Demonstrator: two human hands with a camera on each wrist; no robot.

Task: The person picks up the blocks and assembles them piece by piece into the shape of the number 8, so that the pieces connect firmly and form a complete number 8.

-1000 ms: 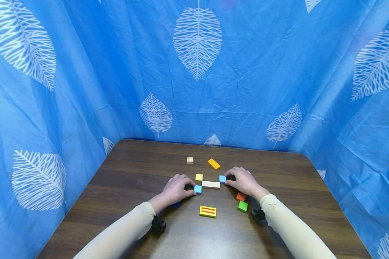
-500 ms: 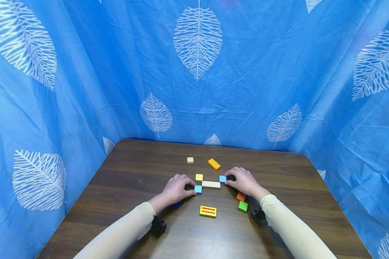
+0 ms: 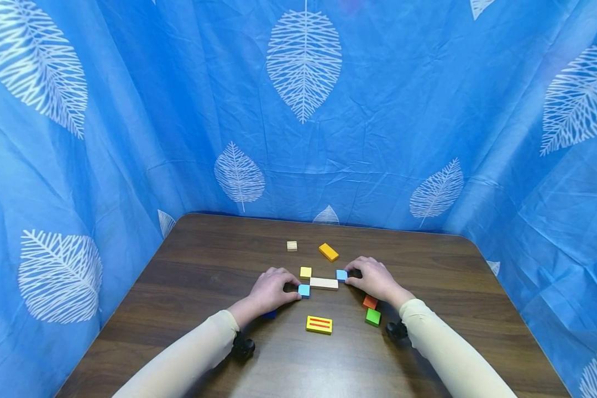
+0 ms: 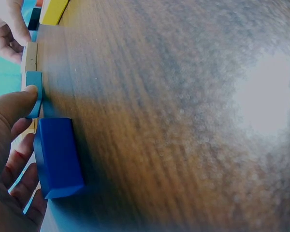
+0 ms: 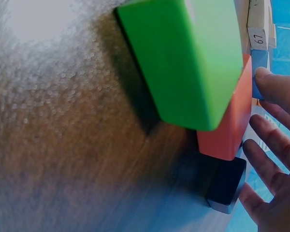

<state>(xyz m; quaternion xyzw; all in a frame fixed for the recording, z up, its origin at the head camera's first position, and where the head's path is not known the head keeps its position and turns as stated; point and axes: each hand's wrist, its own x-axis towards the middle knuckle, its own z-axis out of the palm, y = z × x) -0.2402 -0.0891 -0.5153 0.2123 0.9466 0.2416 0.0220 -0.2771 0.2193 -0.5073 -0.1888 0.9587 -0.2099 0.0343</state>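
Observation:
My left hand (image 3: 271,291) pinches a light blue block (image 3: 304,291) between thumb and fingers, near the left end of a long plain wooden block (image 3: 324,283). At that block's right end, my right hand (image 3: 375,277) pinches a second blue block (image 3: 341,275). A yellow block (image 3: 305,272) sits behind the left light blue one. In the left wrist view, the thumb presses the light blue block (image 4: 35,94), and a dark blue block (image 4: 60,157) stands beside the other fingers. The right wrist view shows the blue block (image 5: 259,59) under the thumb tip.
Green (image 5: 183,67) and orange-red (image 5: 229,121) blocks lie below the right hand, with a black block (image 5: 227,183) by its fingers. A yellow block with red stripes (image 3: 319,325) lies nearer. Farther back are a small wooden block (image 3: 292,246) and an orange block (image 3: 328,252).

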